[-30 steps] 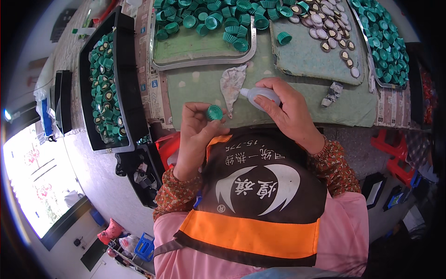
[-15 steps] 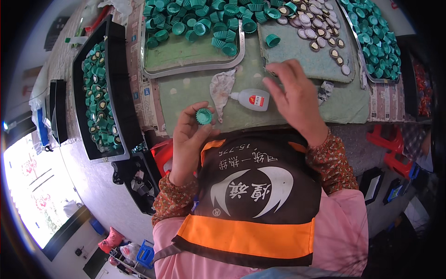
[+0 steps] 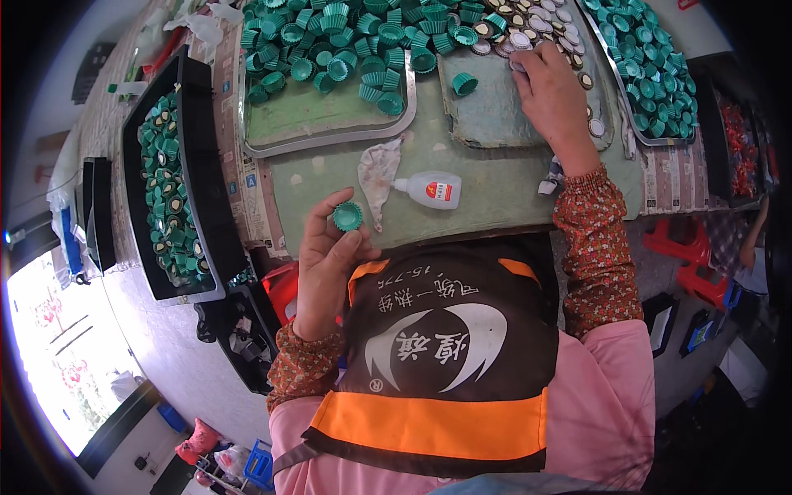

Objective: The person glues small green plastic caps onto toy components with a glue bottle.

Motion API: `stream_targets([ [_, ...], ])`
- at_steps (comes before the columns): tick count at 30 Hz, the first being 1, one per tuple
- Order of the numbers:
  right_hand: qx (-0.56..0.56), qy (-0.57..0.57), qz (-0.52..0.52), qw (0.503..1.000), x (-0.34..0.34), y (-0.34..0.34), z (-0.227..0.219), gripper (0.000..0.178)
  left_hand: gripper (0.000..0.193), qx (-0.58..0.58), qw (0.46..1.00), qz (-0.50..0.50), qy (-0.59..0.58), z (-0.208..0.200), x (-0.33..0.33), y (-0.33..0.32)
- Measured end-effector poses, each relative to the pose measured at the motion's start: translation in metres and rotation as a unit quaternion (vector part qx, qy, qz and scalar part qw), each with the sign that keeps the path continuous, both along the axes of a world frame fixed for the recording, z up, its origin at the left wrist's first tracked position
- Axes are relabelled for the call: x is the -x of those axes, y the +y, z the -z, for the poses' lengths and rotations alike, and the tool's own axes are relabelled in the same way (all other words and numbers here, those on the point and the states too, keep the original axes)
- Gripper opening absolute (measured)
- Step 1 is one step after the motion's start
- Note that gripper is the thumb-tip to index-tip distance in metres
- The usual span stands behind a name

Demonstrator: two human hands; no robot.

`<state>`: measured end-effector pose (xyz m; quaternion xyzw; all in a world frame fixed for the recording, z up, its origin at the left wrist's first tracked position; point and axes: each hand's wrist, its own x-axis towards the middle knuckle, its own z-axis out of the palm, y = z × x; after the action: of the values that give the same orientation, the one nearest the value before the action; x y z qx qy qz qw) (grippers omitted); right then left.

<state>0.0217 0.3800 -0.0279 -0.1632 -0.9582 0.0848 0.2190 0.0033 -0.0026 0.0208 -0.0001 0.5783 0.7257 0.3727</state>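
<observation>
A green fluted paper cup [image 3: 347,216] is pinched in my left hand [image 3: 323,260], its open side facing up, in front of my apron. My right hand [image 3: 551,97] reaches out over the far board, thumb and fingers pressed together at the near edge of a pile of small round discs [image 3: 540,25]. Whether a disc sits in those fingertips is hard to make out. Between my hands lie a white squeeze bottle [image 3: 433,190] on its side and a crumpled, stained cloth [image 3: 379,172]. One loose green cup [image 3: 464,84] rests on the board, left of my right hand.
A metal-rimmed tray [image 3: 330,142] is heaped with green cups at the far left. Another cup-filled tray [image 3: 670,142] stands at the right. Left of the table, a black bin [image 3: 202,157] holds filled cups. Red stools [image 3: 701,285] stand at the right.
My right hand has moved away from above the bottle, forward to the disc pile, and its fingers have closed. My left hand still holds the cup, slightly lower and further left in view.
</observation>
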Motion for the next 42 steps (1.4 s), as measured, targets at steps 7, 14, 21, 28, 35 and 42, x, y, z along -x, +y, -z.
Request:
stream_targets([
  [7,0.164,0.09,-0.059,0.981,-0.011,-0.005,-0.015,0.01,0.042,-0.1,0.989,-0.006,-0.106,0.005,0.007,-0.005],
  [14,0.309,-0.04,-0.003,0.95,-0.029,-0.029,-0.016,0.01,0.036,-0.149,0.978,-0.005,-0.143,0.015,0.013,-0.011],
  [21,0.131,-0.021,-0.1,0.986,-0.037,-0.025,-0.022,0.025,0.037,-0.166,0.975,0.014,-0.147,0.015,0.017,-0.014],
  [28,0.139,-0.068,-0.171,0.973,-0.038,-0.021,-0.027,0.03,0.053,-0.138,0.978,0.033,-0.155,0.009,0.022,-0.011],
  [35,0.331,-0.047,-0.166,0.928,-0.044,-0.051,-0.048,0.026,0.053,-0.184,0.966,0.026,-0.179,0.021,0.018,-0.012],
  [42,0.431,-0.022,-0.264,0.863,-0.053,-0.14,-0.069,0.031,0.055,-0.148,0.976,0.044,-0.153,0.015,0.011,-0.003],
])
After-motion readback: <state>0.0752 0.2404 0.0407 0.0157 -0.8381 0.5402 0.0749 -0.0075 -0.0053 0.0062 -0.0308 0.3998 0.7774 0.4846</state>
